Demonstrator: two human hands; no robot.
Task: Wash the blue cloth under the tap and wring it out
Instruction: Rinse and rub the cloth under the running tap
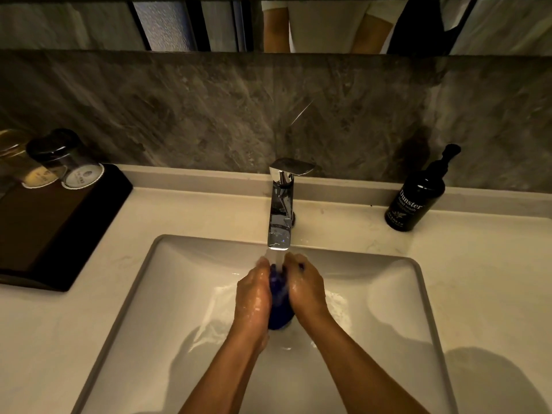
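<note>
Chrome on the tap (280, 204) is mirror-bright, a squared spout with a flat angular lever on top, and a pale stream runs from its mouth straight down onto the blue cloth (279, 297) at the centre of the frame. I see the cloth only as a dark, glossy, bunched roll, deep blue and soaked; its weave and edges I cannot make out, because my left hand (254, 294) and right hand (306, 286) are both clamped around it from either side, palms facing, fingers curled in over its top. Both hands shine wet. The cloth sits over the middle of the sink (418, 309), a smooth white rectangular basin with rounded corners and a grey rim, set in a pale stone-like countertop (209, 210). Behind it the wall (209, 115) is grey veined marble (slightly blurred). At the upper right of the counter stands a dark pump bottle (416, 198) whose label reads hand wash. At the left a black tray (59, 228) carries capped glass tumblers (64, 158), partly cut off by the frame edge. My forearms leave the picture at the bottom.
</note>
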